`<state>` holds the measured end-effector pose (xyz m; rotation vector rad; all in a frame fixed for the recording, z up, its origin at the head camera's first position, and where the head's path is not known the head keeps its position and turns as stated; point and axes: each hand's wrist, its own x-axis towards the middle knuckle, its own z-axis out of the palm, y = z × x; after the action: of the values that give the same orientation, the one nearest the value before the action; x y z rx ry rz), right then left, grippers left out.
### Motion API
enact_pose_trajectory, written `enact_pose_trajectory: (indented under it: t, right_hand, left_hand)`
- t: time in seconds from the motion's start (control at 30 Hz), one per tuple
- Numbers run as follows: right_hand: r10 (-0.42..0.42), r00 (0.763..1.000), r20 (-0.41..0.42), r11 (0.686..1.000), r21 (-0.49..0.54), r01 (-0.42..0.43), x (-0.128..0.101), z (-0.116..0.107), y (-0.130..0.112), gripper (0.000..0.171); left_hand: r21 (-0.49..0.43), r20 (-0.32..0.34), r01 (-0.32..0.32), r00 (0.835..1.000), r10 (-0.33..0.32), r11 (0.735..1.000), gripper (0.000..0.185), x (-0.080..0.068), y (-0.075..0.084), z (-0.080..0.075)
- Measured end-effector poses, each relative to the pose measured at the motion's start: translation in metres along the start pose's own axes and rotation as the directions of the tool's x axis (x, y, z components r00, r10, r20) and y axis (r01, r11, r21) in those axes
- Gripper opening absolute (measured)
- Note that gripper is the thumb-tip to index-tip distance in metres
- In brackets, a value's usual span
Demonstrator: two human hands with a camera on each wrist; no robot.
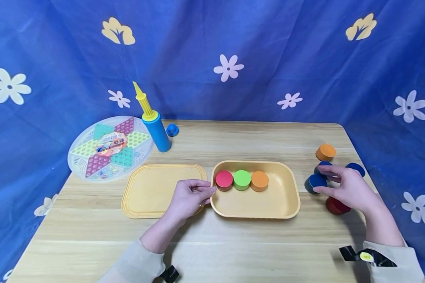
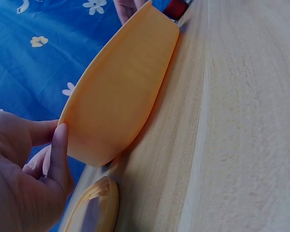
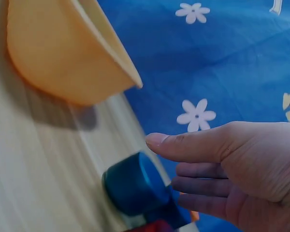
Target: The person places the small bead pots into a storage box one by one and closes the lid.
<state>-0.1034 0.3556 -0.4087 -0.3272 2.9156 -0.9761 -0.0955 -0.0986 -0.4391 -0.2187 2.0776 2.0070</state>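
A pale orange plastic box (image 1: 269,205) holds a red round block (image 1: 224,180), a green one (image 1: 242,179) and an orange one (image 1: 259,180) in a row along its far side. At the box's left rim my left hand (image 1: 189,196) pinches the edge between thumb and fingers. My right hand (image 1: 350,186) hovers over loose round blocks on the right, thumb and fingers apart around a blue block (image 1: 315,184). More blue blocks (image 1: 355,169) lie beside it, partly behind the hand. Dark red blocks (image 1: 336,206) sit under the palm, and an orange block (image 1: 326,152) stands farther back.
Left of the box lies a matching flat lid (image 1: 156,188). Behind it are a round star-patterned game board (image 1: 92,165), a blue and yellow hand pump (image 1: 157,133) and a small blue piece (image 1: 172,130). A blue flowered cloth (image 1: 198,47) hangs around the wooden table (image 1: 255,251).
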Motion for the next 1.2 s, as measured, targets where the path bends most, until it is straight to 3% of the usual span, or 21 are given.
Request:
enact_pose_trajectory:
  t: [0.3, 0.53, 0.7, 0.93, 1.2]
  right_hand:
    - [0.032, 0.998, 0.054, 0.999, -0.005, -0.031, -0.001, 0.011, 0.024, 0.076]
    - [0.041, 0.995, 0.095, 0.999, -0.037, -0.037, 0.005, 0.021, 0.029, 0.079]
    - [0.034, 0.996, 0.079, 0.999, -0.039, -0.031, 0.006, 0.025, 0.03, 0.076]
    - [0.008, 1.0, 0.03, 0.999, -0.031, -0.007, 0.007, 0.016, 0.019, 0.076]
    - [-0.137, 0.99, -0.037, 0.99, -0.022, 0.136, 0.013, 0.0, -0.009, 0.067]
  left_hand:
    - [0.009, -0.003, -0.002, 1.0, 0.002, 1.0, 0.023, -0.001, 0.001, 0.0]
    - [0.012, -0.007, -0.002, 1.0, 0.002, 1.0, 0.022, -0.001, 0.0, 0.001]
    - [0.012, -0.006, -0.004, 1.0, 0.004, 1.0, 0.022, 0.0, 0.0, 0.001]
    - [-0.004, 0.002, 0.002, 1.0, -0.002, 1.0, 0.021, 0.001, -0.001, 0.001]
    - [0.003, -0.001, 0.005, 1.0, -0.005, 1.0, 0.022, 0.001, -0.001, 0.0]
